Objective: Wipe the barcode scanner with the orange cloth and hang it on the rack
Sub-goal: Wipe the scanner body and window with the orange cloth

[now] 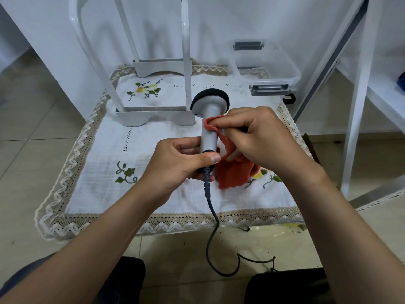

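Observation:
A grey barcode scanner (210,110) with a black-rimmed head points away from me above the embroidered white cloth (153,150). My left hand (182,163) grips the lower end of its handle, where the dark cable (211,207) leaves and trails to the floor. My right hand (254,137) pinches the orange cloth (232,172) against the right side of the handle; the rest of the cloth hangs down onto the table. The white rack (153,116) stands just behind the scanner, its uprights rising out of view.
A clear plastic storage box (267,64) with grey latches sits at the back right. A white shelf frame (359,106) stands to the right. The low table has a lace-trimmed edge (175,222), with tiled floor and my knees below.

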`<state>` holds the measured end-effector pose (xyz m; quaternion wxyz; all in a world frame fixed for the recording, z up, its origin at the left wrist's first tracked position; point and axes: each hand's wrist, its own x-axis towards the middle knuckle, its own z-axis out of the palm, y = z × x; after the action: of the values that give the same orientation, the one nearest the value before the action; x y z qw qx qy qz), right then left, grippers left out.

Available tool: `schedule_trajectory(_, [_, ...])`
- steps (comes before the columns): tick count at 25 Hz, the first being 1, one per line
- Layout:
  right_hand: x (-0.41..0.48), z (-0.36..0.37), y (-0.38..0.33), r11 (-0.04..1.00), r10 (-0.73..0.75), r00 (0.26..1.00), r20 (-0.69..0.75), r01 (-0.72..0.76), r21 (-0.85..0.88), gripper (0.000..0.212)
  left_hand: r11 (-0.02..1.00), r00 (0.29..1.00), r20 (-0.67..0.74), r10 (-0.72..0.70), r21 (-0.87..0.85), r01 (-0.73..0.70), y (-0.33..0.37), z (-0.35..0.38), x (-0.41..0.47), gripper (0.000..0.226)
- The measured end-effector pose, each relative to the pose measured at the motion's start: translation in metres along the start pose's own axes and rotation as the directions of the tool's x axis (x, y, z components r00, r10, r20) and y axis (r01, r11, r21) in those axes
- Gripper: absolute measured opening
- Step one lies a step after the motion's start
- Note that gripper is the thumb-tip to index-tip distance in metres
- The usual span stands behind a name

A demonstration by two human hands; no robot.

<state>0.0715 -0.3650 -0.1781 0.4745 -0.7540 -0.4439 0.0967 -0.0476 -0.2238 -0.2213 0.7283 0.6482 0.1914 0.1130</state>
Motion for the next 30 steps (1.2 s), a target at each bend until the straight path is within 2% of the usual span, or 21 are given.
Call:
schedule_trajectory(4, [-0.002,-0.001,-0.001,0.998,0.055,0.994,0.094,-0.057,0.016,0.039,1.000,1.000,-0.023,0.008,-0.018,-0.009,-0.003,-0.002,0.003,0.027])
schedule_trajectory(9, [-0.003,0.001,0.001,0.994,0.084,0.976,0.201,-0.096,0.049,0.039,0.999,0.999,-0.039,0.016,-0.047,-0.018,0.000,-0.005,0.005,0.046])
schedule_trajectory(13, [-0.003,-0.002,0.001,0.970,0.131,0.964,0.231,-0.172,0.169,0.037,0.994,1.000,0.007,0.025,-0.107,-0.024,-0.002,-0.006,0.007,0.042])
schedule_trajectory(15, [-0.003,-0.006,0.000,0.942,0.143,0.975,0.172,-0.187,0.279,0.032,0.982,0.999,0.044,0.010,-0.187,-0.002,-0.001,-0.008,0.009,0.037])
schedule_trajectory(18, [0.000,-0.015,0.001,0.887,0.225,0.974,-0.004,-0.203,0.415,0.026,0.947,0.996,0.088,-0.031,-0.315,0.058,0.000,-0.012,0.012,0.031])
schedule_trajectory(21, [0.002,-0.019,0.002,0.894,0.231,0.964,-0.129,-0.158,0.419,0.027,0.928,0.991,0.126,-0.039,-0.364,0.083,-0.001,-0.013,0.013,0.030])
schedule_trajectory(26, [0.003,-0.015,0.001,0.928,0.140,0.974,-0.180,-0.066,0.366,0.030,0.902,0.989,0.138,-0.053,-0.418,0.107,-0.005,-0.013,0.013,0.020])
schedule_trajectory(28, [0.004,-0.014,0.003,0.946,0.091,0.974,-0.210,-0.019,0.324,0.033,0.895,0.986,0.154,-0.062,-0.430,0.124,-0.004,-0.011,0.013,0.033])
schedule_trajectory(30, [0.005,-0.012,0.005,0.960,0.045,0.971,-0.234,0.023,0.281,0.035,0.873,0.983,0.165,-0.085,-0.463,0.153,-0.005,-0.009,0.013,0.068])
